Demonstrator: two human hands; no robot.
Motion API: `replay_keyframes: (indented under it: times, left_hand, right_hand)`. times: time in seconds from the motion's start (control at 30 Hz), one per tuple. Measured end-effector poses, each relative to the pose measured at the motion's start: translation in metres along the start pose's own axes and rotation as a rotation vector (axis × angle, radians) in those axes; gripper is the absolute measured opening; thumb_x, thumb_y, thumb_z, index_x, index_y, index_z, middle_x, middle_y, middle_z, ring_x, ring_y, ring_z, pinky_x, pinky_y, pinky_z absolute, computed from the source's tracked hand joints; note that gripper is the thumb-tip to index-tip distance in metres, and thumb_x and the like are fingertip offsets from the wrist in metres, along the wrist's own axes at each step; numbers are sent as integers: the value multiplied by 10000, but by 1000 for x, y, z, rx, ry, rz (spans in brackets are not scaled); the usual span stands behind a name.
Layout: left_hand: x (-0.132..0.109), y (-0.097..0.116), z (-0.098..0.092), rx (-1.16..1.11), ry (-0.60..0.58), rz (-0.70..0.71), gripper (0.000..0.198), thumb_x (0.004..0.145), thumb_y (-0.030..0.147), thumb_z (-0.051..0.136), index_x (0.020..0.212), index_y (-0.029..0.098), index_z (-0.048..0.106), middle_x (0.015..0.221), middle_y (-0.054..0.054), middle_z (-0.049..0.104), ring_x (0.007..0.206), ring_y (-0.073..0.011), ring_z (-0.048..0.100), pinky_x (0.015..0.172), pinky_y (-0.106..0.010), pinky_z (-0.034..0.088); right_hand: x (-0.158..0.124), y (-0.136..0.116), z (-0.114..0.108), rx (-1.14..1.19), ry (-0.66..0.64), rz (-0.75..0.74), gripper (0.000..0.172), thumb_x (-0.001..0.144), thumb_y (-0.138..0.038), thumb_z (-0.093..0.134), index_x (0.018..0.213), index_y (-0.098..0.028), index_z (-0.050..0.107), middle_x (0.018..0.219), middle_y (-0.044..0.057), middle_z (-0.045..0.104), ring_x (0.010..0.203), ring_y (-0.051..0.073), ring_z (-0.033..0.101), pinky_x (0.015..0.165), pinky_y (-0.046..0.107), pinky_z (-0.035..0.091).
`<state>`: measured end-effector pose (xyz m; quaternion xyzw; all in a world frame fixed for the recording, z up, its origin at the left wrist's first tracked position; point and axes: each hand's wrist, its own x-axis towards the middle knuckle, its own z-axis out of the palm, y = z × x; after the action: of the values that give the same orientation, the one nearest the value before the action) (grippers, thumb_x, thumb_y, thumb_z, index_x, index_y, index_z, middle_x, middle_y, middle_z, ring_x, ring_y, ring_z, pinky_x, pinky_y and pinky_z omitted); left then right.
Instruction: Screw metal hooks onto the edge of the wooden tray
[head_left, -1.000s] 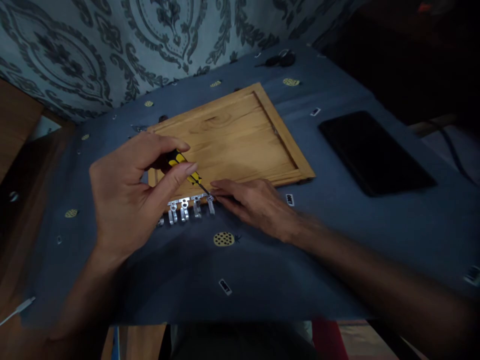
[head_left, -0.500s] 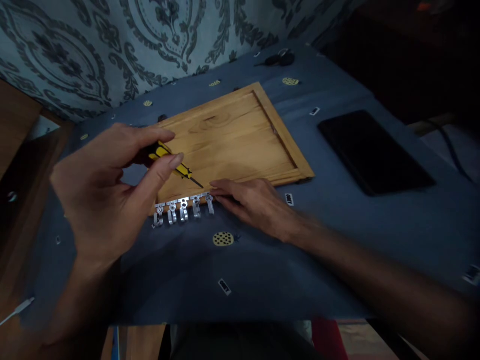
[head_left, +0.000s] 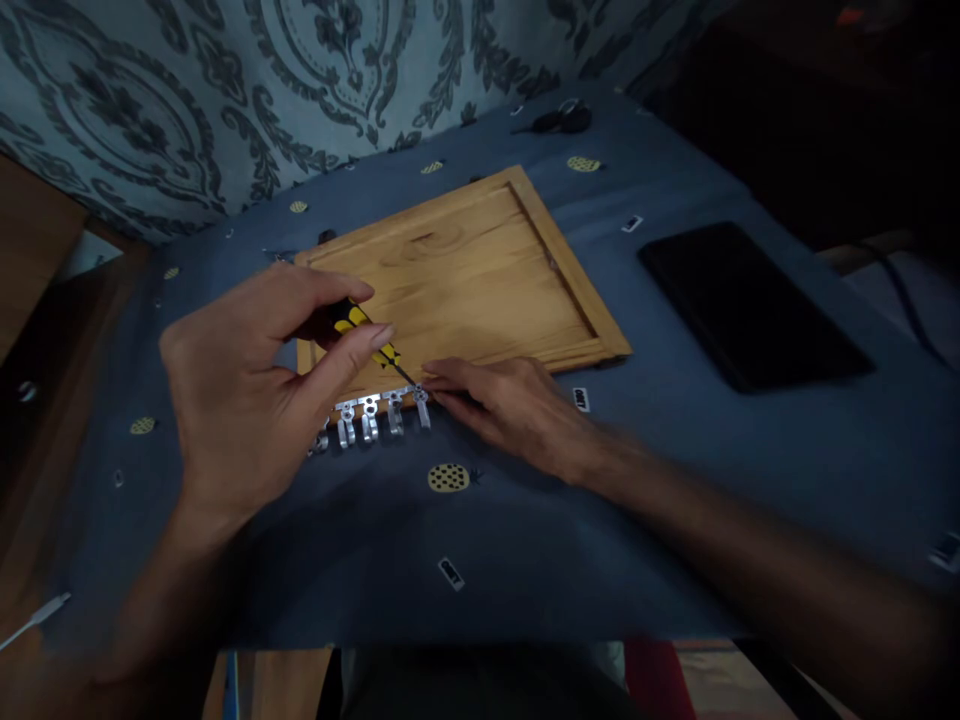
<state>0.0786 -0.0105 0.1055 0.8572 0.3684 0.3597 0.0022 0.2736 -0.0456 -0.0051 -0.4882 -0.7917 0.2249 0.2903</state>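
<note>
My left hand is closed on a yellow and black screwdriver, thumb and fingers pinching its handle. The shaft slants down to the right, and its tip is at the right end of a silver hook rail. Several metal hooks hang from that rail, which lies along the near edge of a framed wooden board. My right hand rests at the board's near edge, its fingertips together beside the rail's right end. Whatever those fingertips pinch is too small to make out.
A dark tablet or large phone lies to the right on the blue patterned cloth. Dark-handled scissors or keys lie at the back. A white cable end shows at lower left, and a patterned curtain hangs behind.
My left hand has moved right and slightly down with the screwdriver, bringing the tip to the rail's right end. The right hand and the board have stayed nearly still.
</note>
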Motion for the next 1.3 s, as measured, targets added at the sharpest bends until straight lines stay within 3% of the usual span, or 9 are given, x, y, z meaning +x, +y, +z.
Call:
replay_keyframes:
  times: [1.07,1.3]
  left_hand:
    - [-1,3,1,-13,-24,-44,131,855,285,748,982,288,716,864,65,726,722,-128,688,654,-286,575]
    - [-1,0,0,-6,-31,3,162,844,284,760,1002,282,722,901,62,753,711,-137,701,666,-289,584]
  right_hand:
    - [0,0,0,2,11,4,223,968,-228,547,1151,-216,672,912,34,783,815,178,736,739,269,526]
    - [-1,-1,-1,15,7,7,230,964,-216,550,1159,-212,673,946,43,785,833,184,740,750,280,531]
